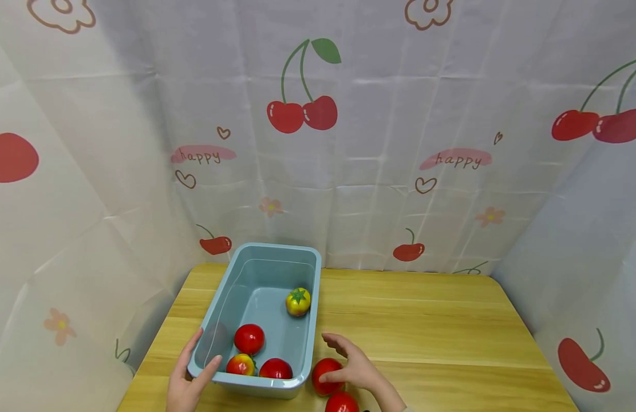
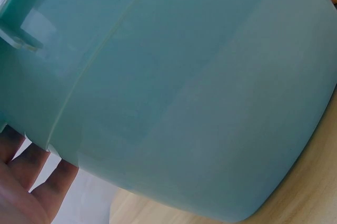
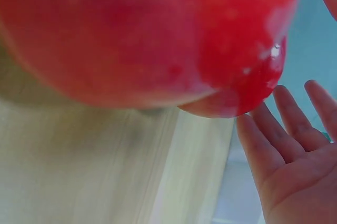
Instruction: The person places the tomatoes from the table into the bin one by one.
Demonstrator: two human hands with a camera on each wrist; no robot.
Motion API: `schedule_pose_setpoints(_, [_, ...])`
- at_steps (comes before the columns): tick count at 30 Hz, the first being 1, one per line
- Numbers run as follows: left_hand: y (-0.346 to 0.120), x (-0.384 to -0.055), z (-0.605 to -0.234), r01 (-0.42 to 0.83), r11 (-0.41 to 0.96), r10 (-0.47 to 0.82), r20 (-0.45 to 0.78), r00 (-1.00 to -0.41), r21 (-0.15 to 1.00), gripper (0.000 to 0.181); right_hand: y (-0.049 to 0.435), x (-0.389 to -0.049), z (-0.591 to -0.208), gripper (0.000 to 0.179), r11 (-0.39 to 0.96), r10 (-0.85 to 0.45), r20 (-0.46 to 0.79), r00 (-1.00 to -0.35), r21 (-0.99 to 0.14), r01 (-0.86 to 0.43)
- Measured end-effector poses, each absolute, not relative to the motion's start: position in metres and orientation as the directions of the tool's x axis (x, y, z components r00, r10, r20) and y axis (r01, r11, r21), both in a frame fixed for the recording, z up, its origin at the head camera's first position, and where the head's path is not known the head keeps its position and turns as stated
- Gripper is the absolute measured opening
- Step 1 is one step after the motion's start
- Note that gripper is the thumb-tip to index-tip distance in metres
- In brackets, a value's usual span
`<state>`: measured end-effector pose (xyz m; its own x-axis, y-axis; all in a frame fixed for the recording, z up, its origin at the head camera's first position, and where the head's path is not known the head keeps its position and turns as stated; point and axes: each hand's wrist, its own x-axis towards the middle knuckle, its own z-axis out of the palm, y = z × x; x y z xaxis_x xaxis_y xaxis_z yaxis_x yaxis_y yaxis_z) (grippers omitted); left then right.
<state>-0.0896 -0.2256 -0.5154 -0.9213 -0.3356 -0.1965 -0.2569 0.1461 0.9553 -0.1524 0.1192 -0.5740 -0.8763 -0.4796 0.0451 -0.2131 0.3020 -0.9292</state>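
The head camera looked forward and down over the table [image 1: 426,320] and blue bin [image 1: 263,315]. The left wrist camera faced the bin's wall up close; the right wrist camera sat very near a red fruit [image 3: 147,29], which the head view also caught.

Makeshift booth [image 1: 580,240], in home or studio cannot tell: creased sheets [image 1: 369,149] with printed cherries [image 1: 320,113], hearts [image 1: 186,179], "happy" lettering [image 1: 458,160] enclose wood-grain table [image 1: 426,320] on three sides.

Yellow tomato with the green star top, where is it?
In the head view, the yellow tomato sits in the far half of the blue bin, beside its right wall, apart from the three tomatoes at the near end.
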Motion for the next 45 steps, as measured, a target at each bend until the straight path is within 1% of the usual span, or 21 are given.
schedule_pose_setpoints(11, [-0.225, -0.090, -0.516, -0.243, 0.143, -0.335, -0.184, -0.924, 0.960, 0.087, 0.120, -0.151, -0.577, 0.075, 0.350, -0.475, -0.028, -0.880, -0.923, -0.160])
schedule_pose_setpoints(25, [-0.226, -0.091, -0.516, -0.263, 0.136, -0.325, -0.208, -0.922, 0.955, 0.089, 0.120, -0.150, -0.589, 0.073, 0.363, -0.461, -0.106, -0.881, -0.929, -0.078])
schedule_pose_setpoints(33, [-0.227, -0.091, -0.517, -0.264, 0.135, -0.328, -0.208, -0.922, 0.955, 0.088, 0.120, -0.148, -0.591, 0.072, 0.405, -0.457, -0.111, -0.882, -0.909, -0.096])
schedule_pose_setpoints(38, [-0.227, -0.091, -0.517, -0.258, 0.138, -0.328, -0.201, -0.923, 0.956, 0.088, 0.120, -0.148, -0.594, 0.070, 0.403, -0.451, -0.132, -0.883, -0.913, -0.069])
schedule_pose_setpoints(45, [-0.227, -0.091, -0.517, -0.258, 0.143, -0.328, -0.200, -0.923, 0.956, 0.087, 0.120, -0.147, -0.594, 0.069, 0.397, -0.457, -0.125, -0.881, -0.915, -0.076])
